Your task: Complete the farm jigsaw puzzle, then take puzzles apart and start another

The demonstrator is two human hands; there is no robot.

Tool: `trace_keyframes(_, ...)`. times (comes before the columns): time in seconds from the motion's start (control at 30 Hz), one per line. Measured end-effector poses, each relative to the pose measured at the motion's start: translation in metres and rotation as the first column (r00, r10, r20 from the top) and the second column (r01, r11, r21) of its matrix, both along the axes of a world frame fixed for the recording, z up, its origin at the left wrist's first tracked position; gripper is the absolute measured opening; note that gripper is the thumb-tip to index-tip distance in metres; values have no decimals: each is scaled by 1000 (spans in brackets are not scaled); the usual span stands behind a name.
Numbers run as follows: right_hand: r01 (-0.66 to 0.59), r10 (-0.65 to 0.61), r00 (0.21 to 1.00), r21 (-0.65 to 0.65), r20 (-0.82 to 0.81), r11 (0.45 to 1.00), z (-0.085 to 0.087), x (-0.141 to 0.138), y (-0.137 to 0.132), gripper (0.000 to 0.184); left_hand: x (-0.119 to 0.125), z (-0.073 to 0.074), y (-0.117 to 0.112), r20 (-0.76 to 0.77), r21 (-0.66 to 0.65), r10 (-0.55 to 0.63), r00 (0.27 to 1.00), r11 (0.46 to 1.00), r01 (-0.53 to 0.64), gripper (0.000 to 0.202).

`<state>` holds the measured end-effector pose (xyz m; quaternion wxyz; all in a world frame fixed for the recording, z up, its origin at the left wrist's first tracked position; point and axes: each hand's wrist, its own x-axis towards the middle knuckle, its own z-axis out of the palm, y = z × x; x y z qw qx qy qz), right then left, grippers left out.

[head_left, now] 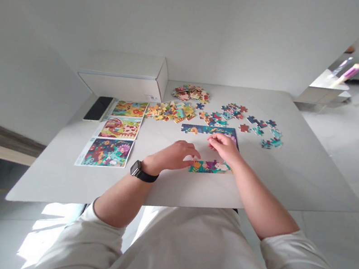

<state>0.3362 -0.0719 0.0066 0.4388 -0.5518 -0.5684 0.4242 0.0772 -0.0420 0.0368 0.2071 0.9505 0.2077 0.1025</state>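
Note:
A partly joined jigsaw puzzle lies in front of me. Its dark blue upper strip (206, 129) runs along the far side, and its colourful lower strip (210, 167) shows flowers and a white rabbit. My left hand (176, 154), with a black watch (140, 171) on the wrist, rests by the lower strip's left end, fingers loosely bent and apart, holding nothing visible. Over the upper strip's right part, my right hand (224, 147) has its fingers curled together; whatever they hold, if anything, is hidden. That hand and forearm cover part of the puzzle's right side.
Loose pieces lie in a yellow pile (171, 111), a red-brown pile (191, 93), a mixed cluster (233, 111) and a teal group (271, 143). At left are printed picture sheets (120, 127), a phone (98, 108) and a white box (123, 79). A wall borders the table's (297, 172) far side.

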Motion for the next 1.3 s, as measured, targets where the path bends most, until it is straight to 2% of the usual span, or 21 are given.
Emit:
trace_keyframes(0.17, -8, 8, 1000, 7, 10, 1000, -2, 1, 1, 30, -5, 0, 9, 144, 51, 279, 950, 956, -288, 26)
trace_keyframes(0.3, -24, 24, 1000, -3, 1, 1000, -5, 0, 2, 29, -4, -2, 10, 186, 54, 371, 910, 921, -386, 27)
trace_keyframes(0.6, -46, 47, 998, -32, 31, 998, -6, -2, 4, 24, 5, -6, 6, 201, 63, 338, 919, 932, -357, 28)
trace_keyframes(1.03, -78, 81, 990, -32, 112, 996, -12, -1, 0, 15, 10, -24, 8, 195, -34, 295, 935, 955, -294, 31)
trace_keyframes(1.3, -108, 114, 974, -44, 198, 993, -3, -2, -5, 17, 8, -30, 10, 216, -82, 323, 921, 946, -313, 31)
